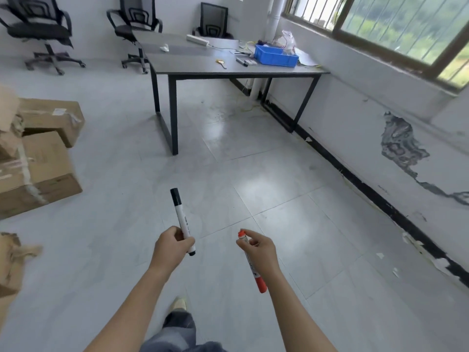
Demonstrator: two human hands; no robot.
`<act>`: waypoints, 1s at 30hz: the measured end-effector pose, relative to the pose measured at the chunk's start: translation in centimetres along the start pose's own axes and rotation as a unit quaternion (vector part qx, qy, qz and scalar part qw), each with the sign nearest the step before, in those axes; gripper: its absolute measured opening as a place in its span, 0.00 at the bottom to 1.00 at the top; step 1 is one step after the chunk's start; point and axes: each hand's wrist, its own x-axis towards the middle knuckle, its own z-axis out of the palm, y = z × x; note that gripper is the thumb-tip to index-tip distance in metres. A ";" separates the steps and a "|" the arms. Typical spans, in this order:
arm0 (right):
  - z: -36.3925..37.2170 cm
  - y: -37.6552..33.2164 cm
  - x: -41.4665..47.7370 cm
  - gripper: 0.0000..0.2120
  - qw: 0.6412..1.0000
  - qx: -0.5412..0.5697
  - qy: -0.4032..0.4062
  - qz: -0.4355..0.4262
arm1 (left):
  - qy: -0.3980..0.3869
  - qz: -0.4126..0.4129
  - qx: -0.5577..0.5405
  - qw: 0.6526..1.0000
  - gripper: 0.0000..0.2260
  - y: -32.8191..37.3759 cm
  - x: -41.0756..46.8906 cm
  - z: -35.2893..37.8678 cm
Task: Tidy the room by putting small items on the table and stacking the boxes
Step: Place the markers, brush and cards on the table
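My left hand [172, 243] grips a white marker with a black cap [180, 217], cap end pointing up and away. My right hand [258, 247] holds a white marker with a red cap [255, 269], the red cap hanging down toward me. Both hands are out in front of me above the tiled floor. The grey table [193, 64] with black legs stands a few steps ahead, near the window wall. Several brown cardboard boxes [43, 161] lie in a loose heap on the floor at the left.
On the table sit a blue bin [275, 56], a white power strip [197, 39], a crumpled paper [165, 48] and small tools. Black office chairs [40, 29] stand at the back left. The peeling wall with a black skirting [368, 191] runs along the right.
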 end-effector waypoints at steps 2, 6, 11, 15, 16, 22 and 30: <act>0.6 -2.1 3.1 0.14 1.000 0.001 0.019 0.003 | -0.012 0.028 -0.001 1.000 0.01 3.0 3.2 -0.8; 3.7 -4.3 8.0 0.13 0.998 0.024 0.045 0.021 | -0.027 0.035 0.011 0.999 0.03 4.8 7.9 -2.3; 7.3 -5.0 11.0 0.14 0.999 0.015 0.034 0.015 | -0.015 0.004 0.022 1.000 0.01 4.6 11.4 -4.5; 8.9 -6.5 13.6 0.15 1.000 0.004 0.013 0.003 | 0.005 -0.007 0.014 1.000 0.03 4.9 13.7 -5.6; 9.3 -7.0 14.4 0.15 1.000 0.003 0.003 -0.002 | 0.011 -0.011 0.013 1.000 0.03 4.9 14.3 -5.9; 12.4 -10.7 20.7 0.14 0.997 -0.017 -0.062 -0.045 | 0.086 -0.037 -0.008 0.996 0.06 5.1 18.3 -8.0; 15.4 -14.8 33.5 0.16 0.990 -0.026 -0.128 -0.054 | 0.127 -0.036 -0.016 0.991 0.05 9.7 28.5 -7.9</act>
